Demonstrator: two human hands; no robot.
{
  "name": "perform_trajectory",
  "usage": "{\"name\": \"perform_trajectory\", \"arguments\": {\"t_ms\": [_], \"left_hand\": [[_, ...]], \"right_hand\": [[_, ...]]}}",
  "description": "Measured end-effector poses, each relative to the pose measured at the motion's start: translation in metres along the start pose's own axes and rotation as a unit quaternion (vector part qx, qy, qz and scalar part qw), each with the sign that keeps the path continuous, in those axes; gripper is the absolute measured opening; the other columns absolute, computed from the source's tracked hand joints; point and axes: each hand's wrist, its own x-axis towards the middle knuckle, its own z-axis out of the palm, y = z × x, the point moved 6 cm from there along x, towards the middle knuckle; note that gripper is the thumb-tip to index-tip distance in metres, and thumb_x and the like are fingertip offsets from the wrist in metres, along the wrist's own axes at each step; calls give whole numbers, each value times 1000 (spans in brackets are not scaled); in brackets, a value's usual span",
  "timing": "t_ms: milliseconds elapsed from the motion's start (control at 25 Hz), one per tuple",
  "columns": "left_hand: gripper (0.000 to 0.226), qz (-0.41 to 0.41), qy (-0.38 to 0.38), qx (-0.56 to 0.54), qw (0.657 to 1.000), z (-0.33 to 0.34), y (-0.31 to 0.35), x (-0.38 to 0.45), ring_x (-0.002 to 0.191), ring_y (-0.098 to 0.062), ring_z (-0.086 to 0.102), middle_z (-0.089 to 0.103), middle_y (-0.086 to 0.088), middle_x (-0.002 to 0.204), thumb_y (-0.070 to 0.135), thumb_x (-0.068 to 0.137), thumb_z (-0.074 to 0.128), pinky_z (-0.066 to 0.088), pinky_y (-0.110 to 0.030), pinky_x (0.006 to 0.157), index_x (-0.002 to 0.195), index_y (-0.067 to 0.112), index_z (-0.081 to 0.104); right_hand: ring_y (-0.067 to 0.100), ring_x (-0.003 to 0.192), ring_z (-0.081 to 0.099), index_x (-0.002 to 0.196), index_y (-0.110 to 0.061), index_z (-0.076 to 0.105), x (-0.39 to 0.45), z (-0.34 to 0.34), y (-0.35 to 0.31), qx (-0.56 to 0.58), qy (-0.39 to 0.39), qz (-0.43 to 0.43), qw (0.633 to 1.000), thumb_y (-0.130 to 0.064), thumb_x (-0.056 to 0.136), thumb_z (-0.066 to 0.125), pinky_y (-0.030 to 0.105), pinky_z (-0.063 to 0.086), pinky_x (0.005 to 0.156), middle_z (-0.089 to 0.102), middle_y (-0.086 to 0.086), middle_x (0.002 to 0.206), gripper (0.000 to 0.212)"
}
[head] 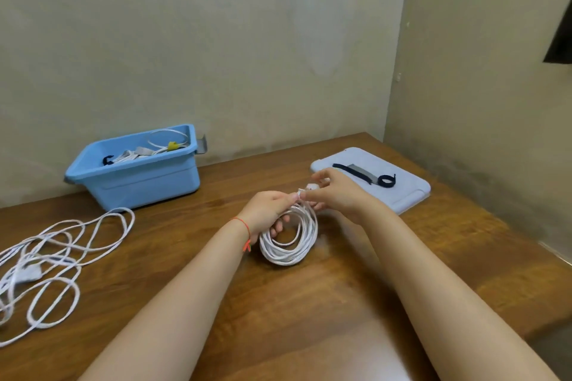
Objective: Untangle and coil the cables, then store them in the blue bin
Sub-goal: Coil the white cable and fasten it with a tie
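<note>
A coiled white cable (291, 240) hangs in a round loop above the middle of the wooden table (356, 281). My left hand (269, 210) grips the top of the coil, fingers curled through the loop. My right hand (332, 192) pinches the cable's white end plug just above the coil. The blue bin (139, 176) stands at the back left against the wall, with coiled white cables inside. A loose, tangled white cable (58, 257) sprawls on the table's left side.
A pale blue lid (402, 195) lies at the back right, carrying dark strap ties (365, 175). Walls close off the back and right. The table's right edge drops away near the wall.
</note>
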Motion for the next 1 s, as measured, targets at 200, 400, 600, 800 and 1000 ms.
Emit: {"name": "perform_trajectory", "arguments": {"t_ms": [200, 400, 600, 800, 1000], "left_hand": [[34, -50, 14, 33, 998, 15, -2, 25, 44, -10, 37, 50, 0, 63, 42, 97, 59, 33, -20, 41, 75, 18, 64], [33, -70, -2, 19, 997, 16, -5, 28, 43, -10, 35, 50, 0, 63, 41, 97, 60, 32, -20, 40, 89, 11, 67], [37, -70, -5, -1, 998, 13, -9, 33, 43, -10, 35, 50, 0, 63, 40, 96, 61, 32, -20, 39, 105, 5, 71], [33, -63, 28, -20, 997, 10, -12, 29, 43, -10, 35, 48, 0, 61, 42, 96, 62, 32, -19, 41, 77, 14, 63], [32, -71, 50, -31, 996, -6, -20, 6, 45, -11, 35, 48, 0, 63, 44, 95, 61, 33, -21, 44, 84, 15, 68]], "right_hand": [[29, 106, 57, 117, -10, 64, 36, -63, 2, -328, 191, -22, 925, -11, 93, 46, 35, 50, 83, 63, 12, 116, 30], [31, 119, 42, 109, -9, 59, 58, -74, 25, -473, 183, 53, 860, -2, 95, 37, 40, 35, 98, 51, 13, 125, 27], [30, 107, 47, 93, -12, 48, 60, -62, 12, -441, 231, -17, 867, 3, 92, 43, 36, 39, 83, 57, 14, 112, 15], [28, 104, 60, 134, -8, 48, 51, -21, 7, -337, 77, 53, 937, -11, 97, 48, 35, 51, 84, 62, 14, 119, 36], [17, 80, 60, 139, -22, 46, 20, 17, -1, -359, -99, 68, 925, -31, 99, 52, 28, 50, 58, 60, 2, 101, 41]]}}
